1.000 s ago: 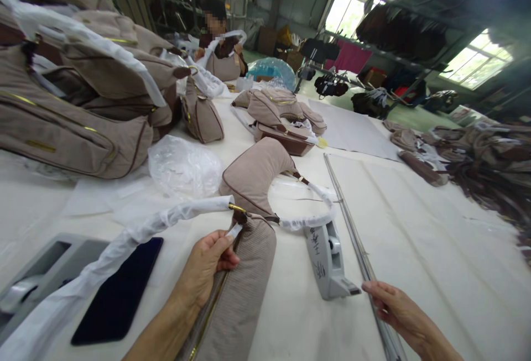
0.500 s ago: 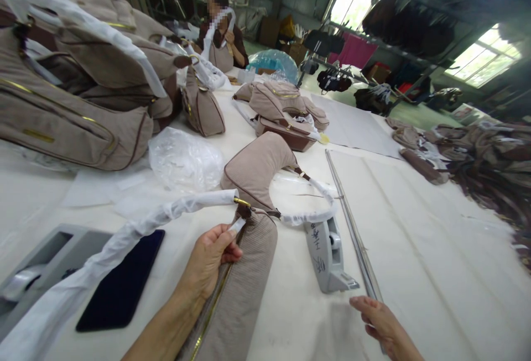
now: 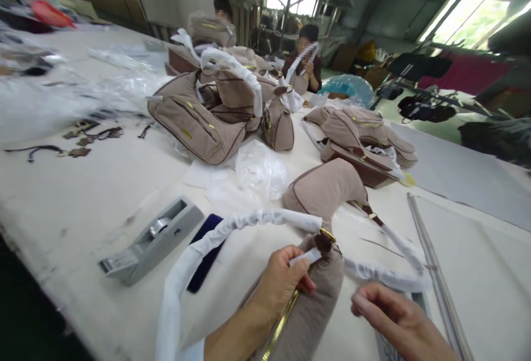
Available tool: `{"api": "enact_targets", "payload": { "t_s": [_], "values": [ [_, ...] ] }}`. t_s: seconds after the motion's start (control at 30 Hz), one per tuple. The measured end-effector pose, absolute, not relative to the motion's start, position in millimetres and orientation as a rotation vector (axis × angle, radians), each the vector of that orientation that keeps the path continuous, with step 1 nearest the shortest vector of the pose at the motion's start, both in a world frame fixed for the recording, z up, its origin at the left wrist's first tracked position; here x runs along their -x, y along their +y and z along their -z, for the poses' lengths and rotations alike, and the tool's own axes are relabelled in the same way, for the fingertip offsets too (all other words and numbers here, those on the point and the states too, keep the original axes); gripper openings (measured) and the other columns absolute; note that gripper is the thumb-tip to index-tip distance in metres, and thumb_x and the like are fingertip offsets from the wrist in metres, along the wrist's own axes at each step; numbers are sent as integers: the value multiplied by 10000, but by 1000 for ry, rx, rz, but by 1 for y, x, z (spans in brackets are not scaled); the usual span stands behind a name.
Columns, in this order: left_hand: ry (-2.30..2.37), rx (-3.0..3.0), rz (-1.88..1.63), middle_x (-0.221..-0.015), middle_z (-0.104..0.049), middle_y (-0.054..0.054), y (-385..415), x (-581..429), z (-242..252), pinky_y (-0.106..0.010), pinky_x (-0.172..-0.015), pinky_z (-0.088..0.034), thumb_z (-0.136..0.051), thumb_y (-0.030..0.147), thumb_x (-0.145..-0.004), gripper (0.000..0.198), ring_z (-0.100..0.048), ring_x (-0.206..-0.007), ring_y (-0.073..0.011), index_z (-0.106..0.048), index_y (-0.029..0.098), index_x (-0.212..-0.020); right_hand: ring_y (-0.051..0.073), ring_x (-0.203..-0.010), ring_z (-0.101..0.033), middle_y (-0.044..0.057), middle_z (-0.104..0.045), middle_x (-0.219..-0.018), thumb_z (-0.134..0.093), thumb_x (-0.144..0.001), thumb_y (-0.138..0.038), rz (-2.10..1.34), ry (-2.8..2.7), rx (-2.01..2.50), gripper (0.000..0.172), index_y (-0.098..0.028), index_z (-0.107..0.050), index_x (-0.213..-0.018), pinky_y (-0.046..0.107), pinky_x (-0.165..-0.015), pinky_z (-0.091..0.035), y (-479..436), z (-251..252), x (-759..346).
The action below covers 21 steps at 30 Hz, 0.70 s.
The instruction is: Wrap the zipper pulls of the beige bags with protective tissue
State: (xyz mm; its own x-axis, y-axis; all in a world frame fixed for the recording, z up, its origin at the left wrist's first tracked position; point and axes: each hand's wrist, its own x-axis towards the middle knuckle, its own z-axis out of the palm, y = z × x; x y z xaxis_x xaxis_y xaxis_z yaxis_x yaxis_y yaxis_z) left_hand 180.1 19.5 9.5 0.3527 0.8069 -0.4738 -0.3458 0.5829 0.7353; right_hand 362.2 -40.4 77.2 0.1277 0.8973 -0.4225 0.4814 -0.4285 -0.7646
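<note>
My left hand [image 3: 286, 275] pinches a small white wrapping strip [image 3: 306, 256] at the end of a taupe handbag [image 3: 317, 311]. The bag lies along the table with its gold zipper [image 3: 282, 325] facing up. Its strap [image 3: 253, 218], wrapped in white, arches to the left from a gold ring [image 3: 327, 234]. To the right, my right hand [image 3: 398, 314] has its fingers curled together, apart from the bag; whatever lies between them is hidden. Below it, a grey tape dispenser [image 3: 385, 347] is mostly covered.
Another grey tape dispenser [image 3: 166, 239] and a dark blue flat object [image 3: 205, 256] lie left. A second taupe bag [image 3: 323, 184], crumpled plastic [image 3: 261, 170] and piled bags [image 3: 199, 118] stand beyond. A metal rod [image 3: 440, 283] runs along the right. Two people sit behind the piles.
The view has swung left, showing more of the table there. My right hand has come closer to the bag, its fingers more curled. My left hand still pinches the strip.
</note>
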Motion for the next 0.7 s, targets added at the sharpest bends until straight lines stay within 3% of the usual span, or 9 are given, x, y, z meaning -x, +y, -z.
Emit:
{"api": "enact_targets", "payload": {
  "t_s": [0.17, 0.47, 0.7],
  "values": [
    [891, -592, -832, -479, -590, -8, 20, -177, -7, -192, -447, -404, -633, 385, -686, 273, -521, -422, -104, -533, 136, -730, 146, -610, -456, 2, -550, -598, -590, -717, -536, -1360, -1485, 1828, 379, -172, -598, -611, 240, -574, -357, 14, -76, -320],
    [866, -529, -831, -468, -579, 2, 25, -174, -15, -179, -426, -384, -630, 410, -628, 303, -497, -396, -86, -506, 144, -706, 126, -532, -389, -10, -504, -512, -623, -658, -558, -1383, -1441, 1996, 417, -159, -572, -545, 256, -517, -284, 26, -51, -324],
    [843, -478, -810, -418, -545, 18, 24, -172, -15, -180, -399, -380, -627, 392, -623, 282, -493, -364, -87, -503, 145, -678, 182, -628, -527, 35, -629, -633, -577, -726, -521, -1313, -1584, 1972, 393, -140, -655, -669, 273, -584, -383, 21, -46, -326]
  ]
}}
